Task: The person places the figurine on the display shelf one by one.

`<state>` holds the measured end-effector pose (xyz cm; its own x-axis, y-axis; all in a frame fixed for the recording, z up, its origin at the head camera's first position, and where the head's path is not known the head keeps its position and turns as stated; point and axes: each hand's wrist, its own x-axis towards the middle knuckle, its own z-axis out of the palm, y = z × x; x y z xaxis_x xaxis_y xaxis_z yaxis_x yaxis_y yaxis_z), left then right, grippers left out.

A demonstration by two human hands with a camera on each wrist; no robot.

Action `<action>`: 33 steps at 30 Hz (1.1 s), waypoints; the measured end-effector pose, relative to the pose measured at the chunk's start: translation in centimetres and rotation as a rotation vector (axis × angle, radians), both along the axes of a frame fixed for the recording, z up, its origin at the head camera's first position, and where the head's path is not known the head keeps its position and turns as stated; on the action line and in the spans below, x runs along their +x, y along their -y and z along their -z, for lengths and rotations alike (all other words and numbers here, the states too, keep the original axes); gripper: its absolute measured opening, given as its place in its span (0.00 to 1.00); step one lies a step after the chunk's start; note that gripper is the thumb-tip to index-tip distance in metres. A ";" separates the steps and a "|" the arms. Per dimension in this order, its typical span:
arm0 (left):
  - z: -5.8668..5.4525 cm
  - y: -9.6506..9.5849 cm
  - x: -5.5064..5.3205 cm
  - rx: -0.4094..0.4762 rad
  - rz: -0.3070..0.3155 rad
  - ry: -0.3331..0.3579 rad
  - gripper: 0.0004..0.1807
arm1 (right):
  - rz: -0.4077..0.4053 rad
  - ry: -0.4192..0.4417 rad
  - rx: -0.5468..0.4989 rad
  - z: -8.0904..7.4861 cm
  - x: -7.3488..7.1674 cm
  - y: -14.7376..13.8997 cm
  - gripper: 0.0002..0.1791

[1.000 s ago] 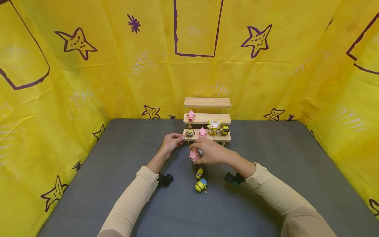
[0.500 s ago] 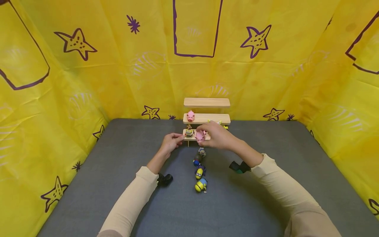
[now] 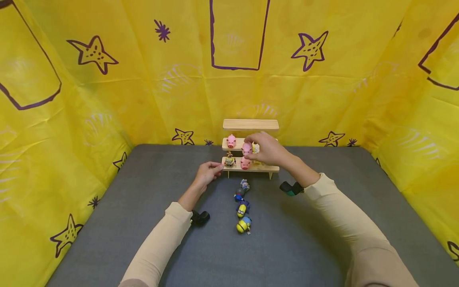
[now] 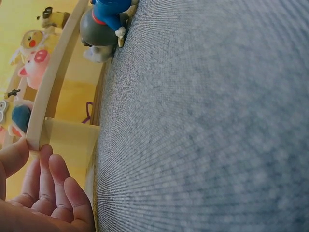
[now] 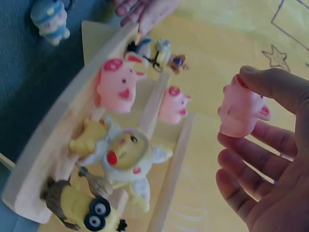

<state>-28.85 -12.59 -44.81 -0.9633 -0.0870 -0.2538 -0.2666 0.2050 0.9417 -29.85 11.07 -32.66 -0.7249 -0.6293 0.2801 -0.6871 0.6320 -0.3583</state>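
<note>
Right grip point(image 3: 268, 149) holds a pink pig point(image 3: 247, 148), with the thumb on one side and fingers on the other. One second ago that pig was down low, in front of the shelves and close to the toys on the worktop point(image 3: 161, 251); now it has gone up to about as high as the middle shelf point(image 3: 238, 146). So, it seems, the lifting part is mostly done, but the pig is not put down yet: the right wrist picture shows it up in the air, with a gap between it and the shelves. Left grip point(image 3: 209, 173) has stayed in the same spot, pinching the end of the bottom shelf point(image 3: 259, 169), maybe to keep it from wobbling. With the right arm higher, the row of little toys point(image 3: 243, 207) on the worktop is easy to see. The pig is small, round and smooth, with darker pink bits, and it looks like squishy rubber, though I can't be sure. The fingers hide some of it, and up close its face is hard to see. It looks much like the sitting pig point(image 3: 245, 163) on the bottom shelf, just below it, and the other pig point(image 3: 231, 141) on the middle shelf.
</note>
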 end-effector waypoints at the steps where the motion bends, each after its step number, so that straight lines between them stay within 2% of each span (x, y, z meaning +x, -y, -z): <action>1: 0.0 0.0 0.0 -0.001 0.000 -0.001 0.16 | -0.001 -0.001 -0.001 -0.1 -0.2 0.0 0.25; 8: 0.0 0.0 0.1 -0.014 -0.001 0.007 0.16 | 0.004 0.032 -0.012 -0.6 -1.5 0.1 0.24; 16: 0.1 0.0 0.0 -0.016 0.002 -0.003 0.16 | 0.053 0.094 -0.008 -0.7 -2.7 0.6 0.24; 24: 0.1 0.1 0.0 -0.007 0.007 -0.008 0.16 | 0.069 0.115 -0.003 -0.2 -4.0 1.3 0.23; 33: 0.0 0.2 0.0 -0.013 0.010 0.001 0.16 | 0.134 0.183 0.056 0.4 -4.9 1.6 0.25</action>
<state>-28.85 -12.74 -44.83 -0.9639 -0.0805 -0.2537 -0.2655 0.2201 0.9387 -34.73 9.44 -33.10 -0.8384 -0.5351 0.1040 -0.5228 0.7353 -0.4313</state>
